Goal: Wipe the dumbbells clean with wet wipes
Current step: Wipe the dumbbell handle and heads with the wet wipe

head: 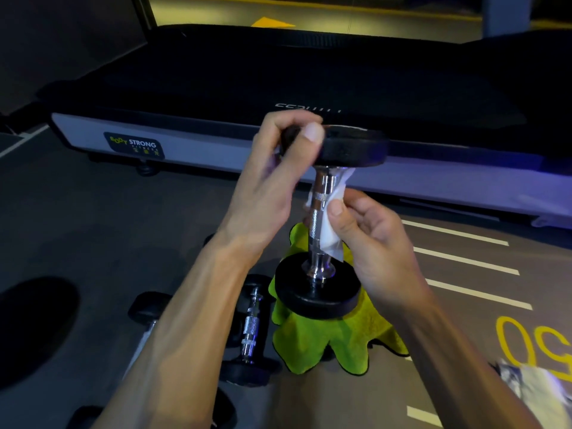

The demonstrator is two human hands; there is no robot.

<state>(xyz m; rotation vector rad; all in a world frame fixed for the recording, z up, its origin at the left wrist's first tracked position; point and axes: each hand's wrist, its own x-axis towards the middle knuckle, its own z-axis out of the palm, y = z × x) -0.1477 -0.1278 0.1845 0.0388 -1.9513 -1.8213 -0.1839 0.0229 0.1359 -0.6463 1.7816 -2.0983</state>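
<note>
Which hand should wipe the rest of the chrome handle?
Right. The right hand already pinches the wet wipe against the handle; the left hand grips the top plate, steadying the upright dumbbell.

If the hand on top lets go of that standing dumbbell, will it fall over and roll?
Probably it tips: the dumbbell stands on end on a soft green cloth, steadied by the left hand. Its round ends would likely let it roll. It looks heavy for its size.

Blurred packet (535, 388) (edge-cropped)
</note>
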